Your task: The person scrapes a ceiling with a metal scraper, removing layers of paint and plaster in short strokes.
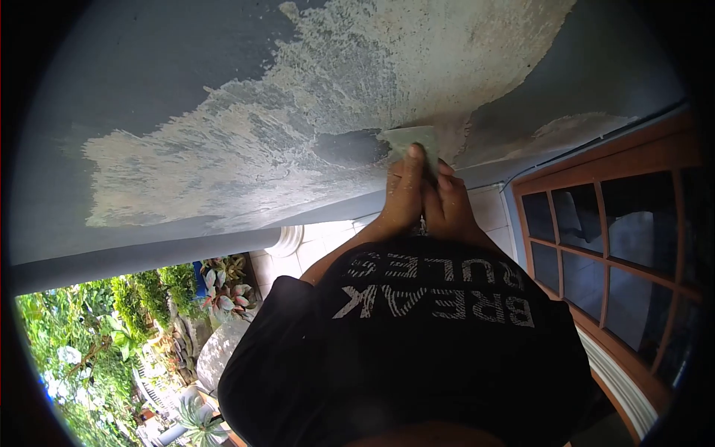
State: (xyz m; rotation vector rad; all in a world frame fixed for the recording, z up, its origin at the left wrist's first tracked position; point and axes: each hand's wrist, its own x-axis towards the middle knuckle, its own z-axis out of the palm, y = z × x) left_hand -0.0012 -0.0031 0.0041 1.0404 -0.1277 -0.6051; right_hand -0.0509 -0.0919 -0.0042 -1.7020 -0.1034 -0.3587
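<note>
A broad-bladed scraper (408,135) meets the grey wall (171,67) with its wide edge, beside a dark grey patch (350,147). My left hand (404,194) is closed on it, the thumb lying along the blade. Close against it, my right hand (453,200) is closed around the handle side, which the fingers mostly hide. Pale specks dot both hands. Around the blade spreads a large rough area (246,141), whitish and beige, with ragged borders against the smoother grey paint.
At right stands a brown-framed window (599,246) with several panes, and a dark cable (581,145) runs along the wall above it. A column (171,249) with a white base lies at left. Green plants (141,305) and a rock (221,350) are beyond. Pale floor tiles (316,249) show below.
</note>
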